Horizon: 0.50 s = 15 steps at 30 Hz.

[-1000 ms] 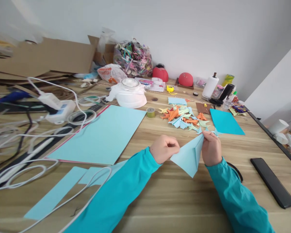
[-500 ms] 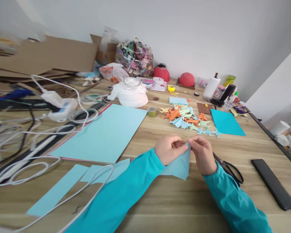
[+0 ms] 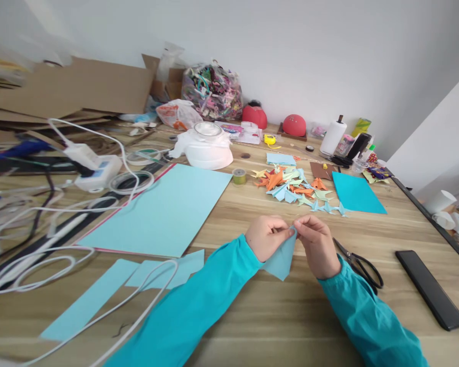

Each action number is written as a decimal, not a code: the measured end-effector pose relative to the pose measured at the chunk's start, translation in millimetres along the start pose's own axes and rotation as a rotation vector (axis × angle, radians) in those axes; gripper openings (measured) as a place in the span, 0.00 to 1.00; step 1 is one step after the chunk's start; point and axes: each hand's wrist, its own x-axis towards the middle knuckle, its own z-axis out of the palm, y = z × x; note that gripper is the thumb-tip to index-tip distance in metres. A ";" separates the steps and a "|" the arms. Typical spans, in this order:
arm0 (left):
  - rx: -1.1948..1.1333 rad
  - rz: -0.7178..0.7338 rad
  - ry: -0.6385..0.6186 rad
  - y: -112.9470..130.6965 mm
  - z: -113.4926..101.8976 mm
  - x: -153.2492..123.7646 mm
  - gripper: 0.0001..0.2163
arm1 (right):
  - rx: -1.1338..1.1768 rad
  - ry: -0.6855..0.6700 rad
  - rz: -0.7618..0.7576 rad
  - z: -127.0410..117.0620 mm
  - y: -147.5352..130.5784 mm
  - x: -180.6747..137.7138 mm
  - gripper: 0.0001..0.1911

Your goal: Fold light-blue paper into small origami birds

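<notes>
Between my hands is a light blue sheet of paper (image 3: pixel 282 260), partly folded, its lower corner hanging toward the table. My left hand (image 3: pixel 266 238) pinches its upper edge between thumb and fingers. On the other side, my right hand (image 3: pixel 316 244) pinches the top corner, fingertips almost touching those of the left. Part of the paper is hidden behind my left hand and sleeve. Just right of my right wrist lie black-handled scissors (image 3: pixel 361 267). Beyond my hands is a pile of folded paper cranes (image 3: pixel 286 184) in orange, pale green and blue.
A large light blue sheet (image 3: pixel 164 209) and cut paper strips (image 3: pixel 92 300) lie left, crossed by white cables (image 3: pixel 156 300). A spool (image 3: pixel 239 177) stands mid-table. To the right are a teal sheet (image 3: pixel 358 192) and a black case (image 3: pixel 430 289). Cardboard (image 3: pixel 103 84) fills the back left.
The held paper has turned and narrowed, its right flap now drawn in under my hands. Both hands shifted slightly, the right one a little left, and keep their pinch.
</notes>
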 end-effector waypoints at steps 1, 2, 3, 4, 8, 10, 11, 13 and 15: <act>-0.002 -0.005 0.001 -0.2 -0.2 0.2 0.10 | -0.010 0.001 -0.003 -0.3 0.2 0.0 0.07; -0.003 -0.008 -0.001 -0.5 -0.5 0.3 0.09 | -0.019 0.002 -0.006 -0.5 0.2 -0.1 0.08; -0.001 -0.011 -0.004 -0.8 -0.7 0.3 0.09 | -0.027 0.001 -0.008 -0.5 0.1 -0.1 0.08; 0.002 -0.014 -0.006 -1.0 -1.0 0.3 0.09 | -0.033 0.000 -0.008 -0.4 0.0 0.0 0.09; -0.030 -0.061 -0.007 0.8 -1.9 0.5 0.08 | -0.056 -0.003 -0.029 0.4 -1.6 0.7 0.12; -0.077 -0.108 -0.011 2.5 -2.0 0.7 0.08 | -0.060 0.002 -0.055 0.8 -2.7 1.1 0.14; -0.099 -0.133 -0.014 3.2 -2.0 0.8 0.09 | -0.067 0.004 -0.065 0.9 -3.3 1.2 0.14; -0.127 -0.162 -0.014 4.1 -1.8 0.8 0.10 | -0.103 0.008 -0.085 1.2 -4.5 1.0 0.11; -0.124 -0.160 -0.019 4.7 -1.6 0.4 0.11 | -0.158 0.009 -0.110 1.5 -5.2 0.3 0.09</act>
